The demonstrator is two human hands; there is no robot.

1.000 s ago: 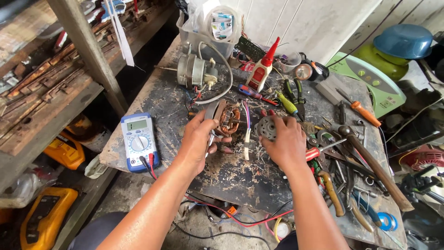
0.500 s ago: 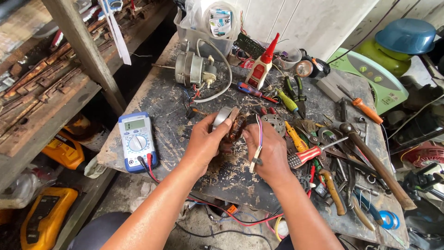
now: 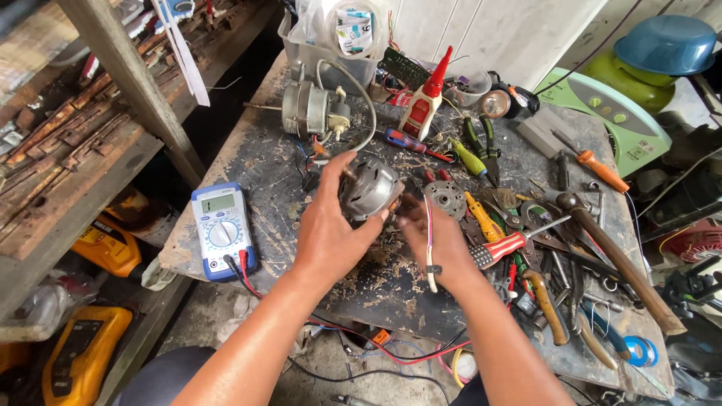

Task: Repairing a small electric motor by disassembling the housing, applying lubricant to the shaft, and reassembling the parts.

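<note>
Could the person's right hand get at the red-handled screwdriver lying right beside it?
Probably yes: the right hand lies just beside the red-handled screwdriver, whose handle lies uncovered on top of the clutter, though a bundle of thin wires drapes over that hand.

Both forearms are bare, no sleeves, gloves or rings on the left hand and right hand (dark trousers below).

Single head-worn camera looks steeply down, close over the cluttered workbench; no second view overlaps.

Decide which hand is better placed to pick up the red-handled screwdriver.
Right. The right hand lies beside the screwdriver, while the left hand already holds the motor farther away.
</note>
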